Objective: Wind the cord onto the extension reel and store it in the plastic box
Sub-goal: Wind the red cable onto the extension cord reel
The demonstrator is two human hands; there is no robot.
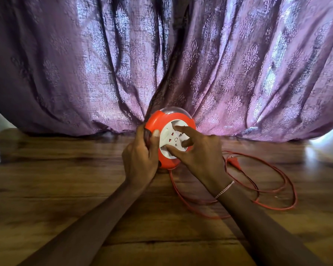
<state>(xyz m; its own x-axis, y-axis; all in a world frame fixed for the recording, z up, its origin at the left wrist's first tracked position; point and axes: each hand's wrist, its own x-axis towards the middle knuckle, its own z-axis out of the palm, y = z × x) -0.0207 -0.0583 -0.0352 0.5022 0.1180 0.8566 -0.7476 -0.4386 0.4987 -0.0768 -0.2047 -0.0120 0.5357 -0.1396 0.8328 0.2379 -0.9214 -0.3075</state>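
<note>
A round red extension reel [156, 121] with a white socket hub [174, 140] is held upright above the wooden table [65, 189]. My left hand [140, 160] grips its left rim, thumb on the face. The fingers of my right hand [198, 152] are spread on the white hub. A thin red cord [267, 191] leaves the reel's bottom and lies in loose loops on the table to the right. Its red plug [232, 160] rests near my right wrist. The plastic box is not in view.
A purple patterned curtain [238, 73] hangs right behind the reel and reaches down to the table's far edge. A white thread bracelet [224, 190] circles my right wrist. White surfaces show at the far left and far right edges.
</note>
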